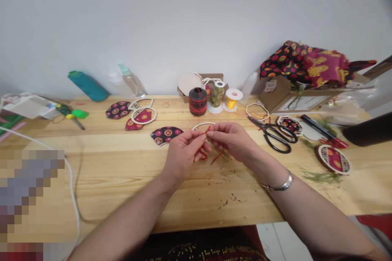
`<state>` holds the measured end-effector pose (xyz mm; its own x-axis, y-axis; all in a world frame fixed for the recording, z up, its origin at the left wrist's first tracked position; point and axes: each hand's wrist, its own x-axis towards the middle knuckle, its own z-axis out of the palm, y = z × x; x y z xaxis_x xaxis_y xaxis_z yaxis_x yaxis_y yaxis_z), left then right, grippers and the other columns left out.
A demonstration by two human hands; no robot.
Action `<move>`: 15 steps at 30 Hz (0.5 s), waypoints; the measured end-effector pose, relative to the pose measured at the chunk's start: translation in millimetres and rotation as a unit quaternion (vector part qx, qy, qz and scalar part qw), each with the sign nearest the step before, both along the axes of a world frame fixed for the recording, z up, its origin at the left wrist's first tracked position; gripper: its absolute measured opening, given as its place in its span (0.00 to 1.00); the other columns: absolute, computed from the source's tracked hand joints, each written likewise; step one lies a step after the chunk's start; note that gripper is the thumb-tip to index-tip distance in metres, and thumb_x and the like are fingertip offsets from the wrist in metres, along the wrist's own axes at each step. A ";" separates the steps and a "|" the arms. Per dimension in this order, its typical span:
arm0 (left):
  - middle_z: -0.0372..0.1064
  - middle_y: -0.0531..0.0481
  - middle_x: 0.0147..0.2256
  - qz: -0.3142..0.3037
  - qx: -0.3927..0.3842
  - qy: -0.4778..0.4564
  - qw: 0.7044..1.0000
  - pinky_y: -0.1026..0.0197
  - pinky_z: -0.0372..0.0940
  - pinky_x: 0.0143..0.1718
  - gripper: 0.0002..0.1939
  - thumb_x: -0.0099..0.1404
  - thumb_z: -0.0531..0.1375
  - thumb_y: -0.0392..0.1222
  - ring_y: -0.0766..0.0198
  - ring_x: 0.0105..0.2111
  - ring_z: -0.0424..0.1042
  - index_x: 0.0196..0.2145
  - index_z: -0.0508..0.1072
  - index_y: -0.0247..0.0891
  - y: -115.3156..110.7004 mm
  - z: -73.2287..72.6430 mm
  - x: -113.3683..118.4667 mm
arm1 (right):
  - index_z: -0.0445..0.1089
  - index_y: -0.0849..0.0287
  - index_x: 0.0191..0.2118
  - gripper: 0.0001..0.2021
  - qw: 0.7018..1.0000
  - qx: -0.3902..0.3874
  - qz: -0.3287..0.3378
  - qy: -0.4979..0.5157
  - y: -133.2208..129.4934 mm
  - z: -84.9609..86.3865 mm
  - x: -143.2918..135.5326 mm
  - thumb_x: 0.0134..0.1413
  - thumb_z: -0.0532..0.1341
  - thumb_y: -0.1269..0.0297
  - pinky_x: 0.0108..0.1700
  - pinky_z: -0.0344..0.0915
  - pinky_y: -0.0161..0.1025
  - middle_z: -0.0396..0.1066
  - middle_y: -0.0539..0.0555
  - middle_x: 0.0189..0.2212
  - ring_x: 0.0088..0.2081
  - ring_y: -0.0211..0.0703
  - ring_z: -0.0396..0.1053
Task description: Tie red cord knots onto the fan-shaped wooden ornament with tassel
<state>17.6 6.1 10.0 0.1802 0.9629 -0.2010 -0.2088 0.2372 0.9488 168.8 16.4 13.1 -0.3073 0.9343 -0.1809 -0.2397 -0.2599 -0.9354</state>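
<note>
Over the middle of the wooden table (122,183), my left hand (185,151) and my right hand (228,138) almost meet at the fingertips. Both pinch a thin red cord (209,129), whose loop and loose end hang below the fingers. A strand rises from the hands toward the black spool of red cord (198,102) just behind. Beside my left hand lies a dark patterned fabric piece (167,132). A pale ring is partly hidden behind the hands. Black scissors (277,136) lie to the right of my right hand.
Behind stand a green thread spool (217,96) and a yellow spool (232,98). A cardboard box (294,100) holding patterned cloth is at the back right. Round fabric ornaments (333,159) lie right. At left are a teal cone (87,85), a thread snipper and a white cable (72,183).
</note>
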 end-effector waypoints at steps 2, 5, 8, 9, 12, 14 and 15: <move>0.72 0.49 0.19 0.000 0.001 -0.002 1.000 0.73 0.51 0.13 0.07 0.56 0.63 0.40 0.76 0.15 0.61 0.29 0.75 0.32 -0.3 -0.4 -0.3 | 0.72 0.62 0.28 0.06 1.000 -0.003 -0.004 -0.001 -0.1 0.6 -0.1 0.47 0.66 0.64 0.21 0.47 0.31 0.65 0.46 0.18 0.19 0.28 0.55; 0.73 0.48 0.20 -0.002 0.006 -0.004 1.000 0.73 0.50 0.13 0.07 0.57 0.62 0.40 0.76 0.14 0.60 0.29 0.75 0.32 -0.9 -0.4 -0.8 | 0.72 0.62 0.28 0.06 1.000 -0.006 0.003 -0.003 0.0 0.9 0.2 0.47 0.65 0.64 0.21 0.47 0.31 0.66 0.47 0.19 0.20 0.28 0.55; 0.73 0.48 0.20 0.003 0.008 -0.007 1.000 0.73 0.50 0.13 0.08 0.58 0.62 0.40 0.76 0.14 0.59 0.29 0.75 0.31 -1.6 0.2 -1.3 | 0.72 0.62 0.28 0.06 1.000 -0.003 0.006 -0.002 0.2 0.7 0.8 0.47 0.65 0.64 0.21 0.47 0.31 0.66 0.47 0.19 0.20 0.28 0.55; 0.73 0.47 0.20 0.006 0.008 -0.008 1.000 0.73 0.50 0.13 0.07 0.58 0.62 0.40 0.77 0.13 0.58 0.29 0.75 0.31 -1.7 0.5 -1.4 | 0.72 0.62 0.28 0.07 1.000 -0.002 0.005 -0.002 0.2 0.8 0.9 0.47 0.65 0.64 0.21 0.46 0.31 0.66 0.47 0.19 0.20 0.28 0.55; 0.74 0.47 0.20 0.005 0.010 -0.010 1.000 0.73 0.50 0.14 0.08 0.58 0.61 0.40 0.77 0.13 0.58 0.28 0.75 0.31 -1.7 1.7 -1.4 | 0.72 0.62 0.28 0.06 1.000 -0.003 0.002 -0.004 0.0 1.8 0.8 0.47 0.65 0.64 0.21 0.47 0.31 0.65 0.47 0.19 0.20 0.28 0.55; 0.74 0.46 0.20 0.007 0.010 -0.011 1.000 0.72 0.50 0.14 0.07 0.58 0.61 0.39 0.77 0.13 0.57 0.28 0.75 0.31 -1.5 2.2 -1.2 | 0.72 0.62 0.27 0.06 1.000 -0.004 -0.001 -0.003 -0.1 2.7 0.6 0.47 0.65 0.65 0.21 0.47 0.31 0.65 0.47 0.19 0.19 0.28 0.55; 0.74 0.46 0.20 0.006 0.011 -0.014 1.000 0.72 0.50 0.14 0.07 0.58 0.61 0.39 0.77 0.13 0.58 0.28 0.75 0.31 -1.3 2.2 -1.1 | 0.72 0.62 0.27 0.06 1.000 -0.005 -0.002 -0.002 -0.1 3.2 0.5 0.47 0.65 0.65 0.21 0.47 0.31 0.65 0.47 0.19 0.19 0.28 0.55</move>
